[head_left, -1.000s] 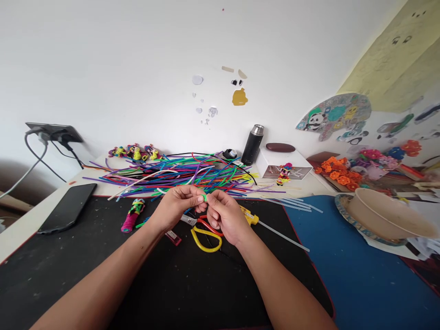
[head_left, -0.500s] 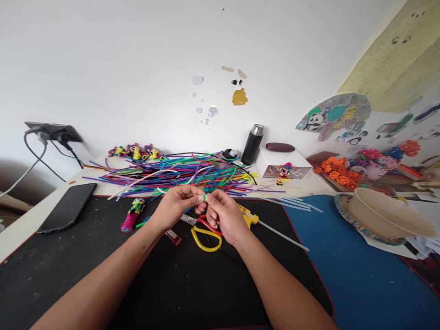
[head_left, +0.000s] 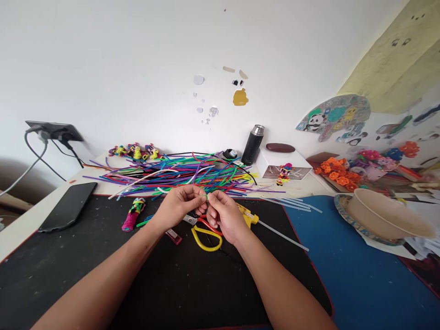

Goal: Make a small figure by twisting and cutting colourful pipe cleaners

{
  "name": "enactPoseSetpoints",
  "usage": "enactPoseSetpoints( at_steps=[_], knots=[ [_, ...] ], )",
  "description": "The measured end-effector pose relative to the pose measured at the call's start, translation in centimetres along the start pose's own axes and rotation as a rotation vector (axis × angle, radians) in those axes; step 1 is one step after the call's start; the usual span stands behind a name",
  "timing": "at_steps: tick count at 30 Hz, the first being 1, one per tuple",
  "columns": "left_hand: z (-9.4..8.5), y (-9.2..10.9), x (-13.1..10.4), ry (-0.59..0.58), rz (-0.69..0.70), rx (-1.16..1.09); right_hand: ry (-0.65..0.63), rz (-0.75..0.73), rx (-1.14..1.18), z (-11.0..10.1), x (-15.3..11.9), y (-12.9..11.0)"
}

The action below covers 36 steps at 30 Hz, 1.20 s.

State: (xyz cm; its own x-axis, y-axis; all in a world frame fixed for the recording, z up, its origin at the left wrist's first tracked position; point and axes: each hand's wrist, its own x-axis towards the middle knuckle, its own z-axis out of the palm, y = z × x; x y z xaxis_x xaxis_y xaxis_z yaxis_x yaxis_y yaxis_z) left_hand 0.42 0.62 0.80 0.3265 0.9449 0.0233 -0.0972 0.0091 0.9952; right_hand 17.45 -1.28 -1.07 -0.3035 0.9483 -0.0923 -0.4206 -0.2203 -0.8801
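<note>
My left hand (head_left: 182, 205) and my right hand (head_left: 225, 214) meet over the black mat, thumbs and forefingers pinched on a small green piece (head_left: 206, 197) that is mostly hidden between the fingertips. Beneath them lie scissors (head_left: 207, 239) with one yellow and one red handle. A yellow glue gun (head_left: 253, 218) with a clear stick rests beside my right hand. Behind is a heap of coloured pipe cleaners (head_left: 192, 172). Left of my left wrist lies a pink and green figure (head_left: 133, 214).
A black phone (head_left: 70, 206) lies at the left. At the back stand a black flask (head_left: 253, 145), a white box (head_left: 287, 161) and small figures (head_left: 135, 151). Orange flowers (head_left: 338, 173) and a beige bowl (head_left: 388, 213) are at the right.
The green piece shows less between my fingertips, and my left thumb has shifted slightly right, closer to my right fingertips. The view has moved very slightly.
</note>
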Motion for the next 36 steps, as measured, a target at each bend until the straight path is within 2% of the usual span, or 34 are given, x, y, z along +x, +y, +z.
enactPoseSetpoints(
  at_steps=[8,18,23,29,36],
  knots=[
    [0.2,-0.4,-0.2,0.029,0.055,0.044,0.07,-0.031,-0.101,-0.1,0.2,-0.2],
    [0.7,-0.6,-0.4,0.077,0.172,0.172,0.063,-0.118,-0.24,-0.4,0.4,-0.3],
    [0.7,-1.0,-0.4,0.064,0.197,0.152,0.074,-0.13,-0.235,-0.3,0.3,-0.4],
    [0.5,-1.0,-0.3,0.045,0.188,0.115,0.062,-0.116,-0.197,-0.4,0.3,-0.4],
    [-0.3,-0.8,0.2,-0.024,0.082,-0.025,0.05,-0.121,-0.27,-0.3,0.2,-0.6]
  ],
)
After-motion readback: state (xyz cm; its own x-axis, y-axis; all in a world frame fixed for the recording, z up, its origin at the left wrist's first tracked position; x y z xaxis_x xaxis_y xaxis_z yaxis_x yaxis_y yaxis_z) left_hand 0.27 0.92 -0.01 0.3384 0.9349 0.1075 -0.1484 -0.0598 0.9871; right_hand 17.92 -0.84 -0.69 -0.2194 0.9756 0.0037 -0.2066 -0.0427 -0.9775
